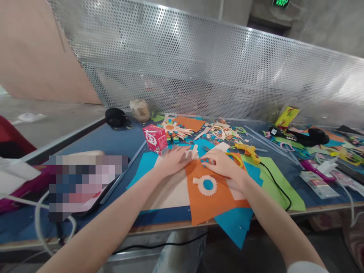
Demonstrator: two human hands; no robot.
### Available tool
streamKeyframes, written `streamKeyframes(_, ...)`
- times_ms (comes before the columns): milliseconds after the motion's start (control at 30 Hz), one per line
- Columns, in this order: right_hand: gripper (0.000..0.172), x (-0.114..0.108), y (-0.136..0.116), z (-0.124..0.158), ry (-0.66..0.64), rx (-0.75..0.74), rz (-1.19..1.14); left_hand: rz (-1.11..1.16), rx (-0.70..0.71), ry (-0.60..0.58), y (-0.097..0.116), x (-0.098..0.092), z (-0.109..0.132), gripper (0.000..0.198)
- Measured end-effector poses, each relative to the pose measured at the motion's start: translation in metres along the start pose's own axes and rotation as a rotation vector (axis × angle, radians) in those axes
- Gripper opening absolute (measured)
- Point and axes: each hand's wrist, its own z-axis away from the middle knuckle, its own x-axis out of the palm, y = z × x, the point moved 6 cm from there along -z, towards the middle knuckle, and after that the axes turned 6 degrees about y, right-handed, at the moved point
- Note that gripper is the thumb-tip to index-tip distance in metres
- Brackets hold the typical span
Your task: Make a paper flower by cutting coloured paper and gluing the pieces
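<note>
A pale scalloped ring (202, 188) around a blue centre lies on an orange sheet (199, 210) near the tabletop's (85, 141) near edge. Just beyond, the left hand (176, 160) extends its fingers and the right hand (222, 162) curls; whether either grasps anything is unclear. Farther left: pink box (156, 139); right: yellow glue gun (248, 150).

Blue tabletop (92, 140), layered coloured sheets (209, 206), paper scraps (224, 131), twine ball (140, 110)

The orange sheet (209, 205) and pale ring (201, 186) look like matt paper; the pink box (159, 139), smooth card; the glue gun (248, 151), plastic; the perforated screen (182, 57), shiny metal.
</note>
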Motion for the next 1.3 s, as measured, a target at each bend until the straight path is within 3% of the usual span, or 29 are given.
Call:
streamKeyframes(200,0.016,0.001,0.01,-0.007,0.078,0.081,0.088,-0.022,-0.218,0.026,0.003,0.012,-0.014,0.043)
streamKeyframes(333,0.016,-0.01,0.013,-0.007,0.211,0.1,0.098,-0.075,-0.204,-0.002,0.008,0.015,-0.023,0.041)
streamKeyframes(567,0.02,-0.033,0.032,0.0,0.43,0.139,0.149,0.051,-0.277,0.05,-0.013,0.02,-0.034,0.024)
streamKeyframes(767,0.019,-0.043,0.03,0.001,0.486,0.145,0.124,0.308,-0.281,0.227,-0.024,0.005,-0.037,0.02)
streamKeyframes(867,0.018,-0.044,0.03,0.003,0.498,0.159,0.029,0.551,-0.323,0.312,-0.023,-0.009,-0.036,0.029)
streamKeyframes(1000,0.019,-0.034,0.037,-0.003,0.419,0.318,-0.216,0.735,-0.282,0.373,0.001,-0.025,-0.031,0.044)
streamKeyframes(1067,0.027,-0.025,0.041,-0.01,0.327,0.465,-0.396,0.764,-0.265,0.362,0.014,-0.024,-0.026,0.049)
streamKeyframes(1167,0.036,-0.014,0.039,-0.024,0.221,0.628,-0.607,0.817,-0.256,0.252,0.026,-0.011,-0.018,0.053)
streamKeyframes(1300,0.023,-0.014,0.032,-0.04,0.294,0.612,-0.643,0.936,-0.281,0.257,0.02,-0.002,-0.013,0.06)
